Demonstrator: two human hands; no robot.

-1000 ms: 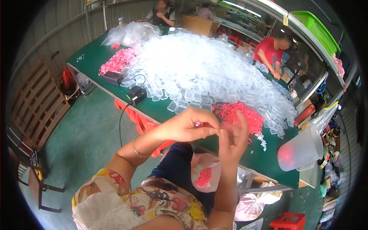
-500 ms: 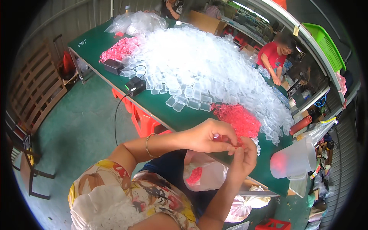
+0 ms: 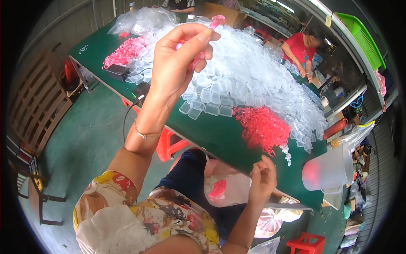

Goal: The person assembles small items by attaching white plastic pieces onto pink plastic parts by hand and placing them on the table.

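Note:
My left hand (image 3: 179, 57) is raised above the table's heap. Its thumb and forefinger pinch a small glossy pink plastic piece (image 3: 218, 21) with a curved end. More pink bits (image 3: 195, 62) show between its curled lower fingers. Lower down, at the table's near edge, my right hand (image 3: 263, 180) has its fingers loosely bent, and nothing shows in them. Just beyond it lies a pile of red-pink plastic pieces (image 3: 262, 127), with several small white pieces (image 3: 287, 154) beside it.
Clear plastic boxes (image 3: 237, 80) are heaped across the green table (image 3: 198, 131). A translucent bucket (image 3: 327, 169) stands at the right, near a red cylinder (image 3: 335, 128). Black adapters (image 3: 116, 73) lie on the left. A person in red (image 3: 298, 51) sits across; a red stool (image 3: 169, 144) is below.
My hands have come apart. The left has swung up and away over the heap with the pink piece; the right has dropped slightly toward the table edge.

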